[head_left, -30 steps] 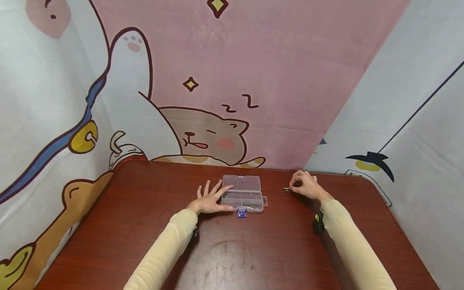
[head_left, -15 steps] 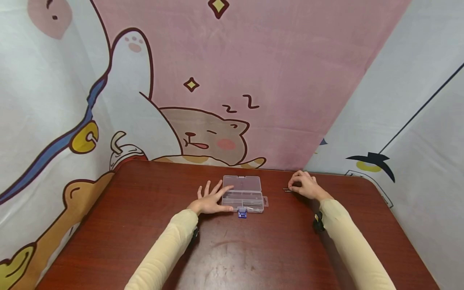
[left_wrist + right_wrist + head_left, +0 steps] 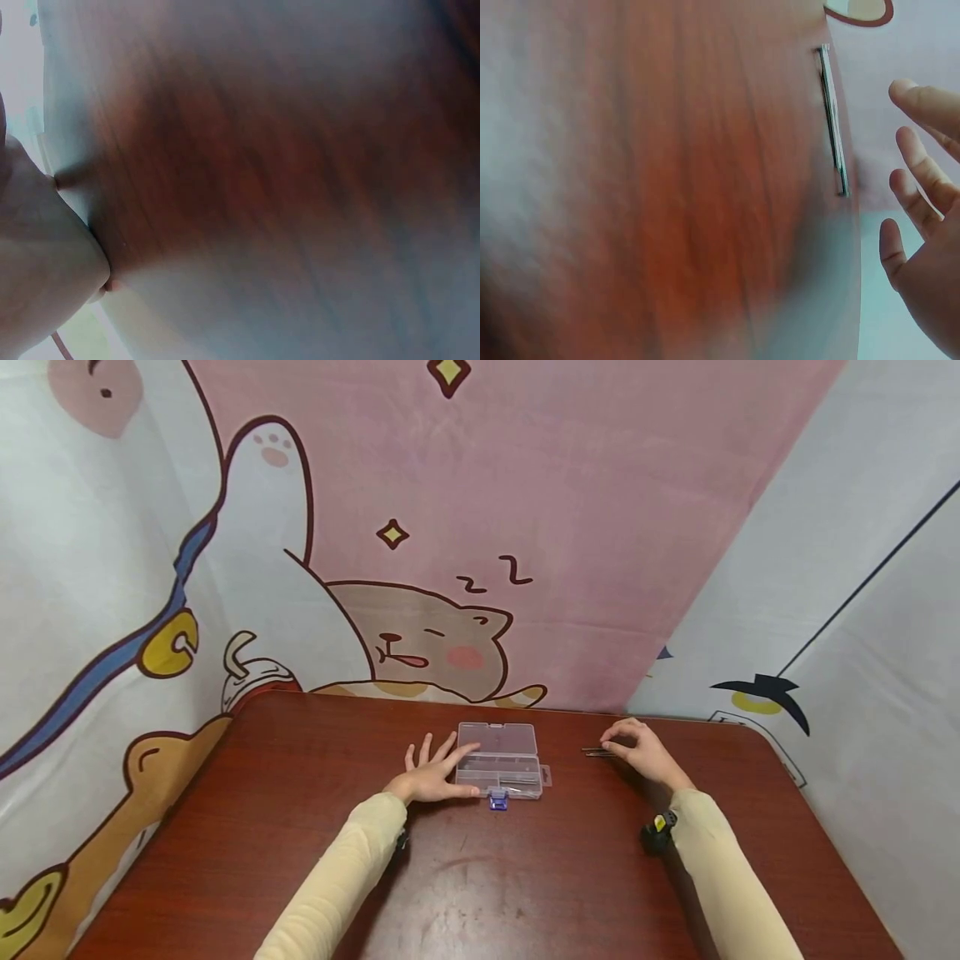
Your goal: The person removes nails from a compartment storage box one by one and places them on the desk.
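A clear plastic compartment box [image 3: 480, 765] lies on the table with its lid folded back and a blue latch [image 3: 498, 800] at its front. Across its left end my left hand [image 3: 429, 779] rests with spread, straight fingers, the thumb along the front edge and the index finger over the lid side. Thin metal rods [image 3: 517, 783] lie in the front right compartment. To the right of the box, several slim metal rods [image 3: 833, 124] lie side by side on the table. My right hand [image 3: 640, 753] hovers just over them, its fingers apart from the rods in the right wrist view.
The brown wooden table [image 3: 480, 877] runs back to a cartoon-printed cloth [image 3: 600, 527] hanging behind it and along both sides. A clear hanging tab [image 3: 546, 775] sticks out from the box's right end.
My right fingers have loosened and come away from the rods, which show more fully on the table. The left hand and the box stay in place.
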Demonstrator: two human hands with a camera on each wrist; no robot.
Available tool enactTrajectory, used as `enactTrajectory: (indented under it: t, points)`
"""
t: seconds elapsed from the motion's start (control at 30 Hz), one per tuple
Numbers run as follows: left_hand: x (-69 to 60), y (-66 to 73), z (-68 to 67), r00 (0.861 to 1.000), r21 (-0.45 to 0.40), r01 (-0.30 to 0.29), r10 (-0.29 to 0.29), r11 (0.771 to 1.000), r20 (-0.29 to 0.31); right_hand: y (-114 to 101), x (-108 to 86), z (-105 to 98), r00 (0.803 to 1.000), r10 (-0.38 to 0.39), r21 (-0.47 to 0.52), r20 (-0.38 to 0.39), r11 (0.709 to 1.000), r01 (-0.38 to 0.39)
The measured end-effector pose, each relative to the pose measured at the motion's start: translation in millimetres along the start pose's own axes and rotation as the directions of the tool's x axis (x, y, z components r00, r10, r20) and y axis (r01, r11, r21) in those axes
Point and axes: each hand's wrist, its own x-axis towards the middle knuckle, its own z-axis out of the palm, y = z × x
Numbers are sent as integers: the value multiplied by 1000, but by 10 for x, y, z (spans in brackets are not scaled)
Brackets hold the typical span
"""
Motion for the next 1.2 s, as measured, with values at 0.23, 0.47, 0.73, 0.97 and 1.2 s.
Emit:
enactTrajectory:
  t: [0.23, 0.47, 0.73, 0.97, 1.2]
  points:
    - [-26, 46, -50, 1000, 21, 2, -2, 1000, 3, -268, -49, 125, 1000, -5, 88, 25, 996, 3]
    - [-29, 21, -44, 1000, 9, -11, 11, 1000, -1, -509, -41, 313, 999, -16, 127, 36, 992, 12]
    - [-30, -7, -19, 999, -25, -45, 45, 999, -13, -598, -28, 538, 992, -34, 160, 123, 987, 14]
    - [-27, 25, -31, 1000, -1, -16, 16, 1000, 11, -713, 26, 723, 986, -117, 152, 122, 983, 98]
    - [-29, 36, -52, 1000, 7, -10, 9, 1000, 17, -772, 77, 819, 962, -130, 66, 239, 991, 117]
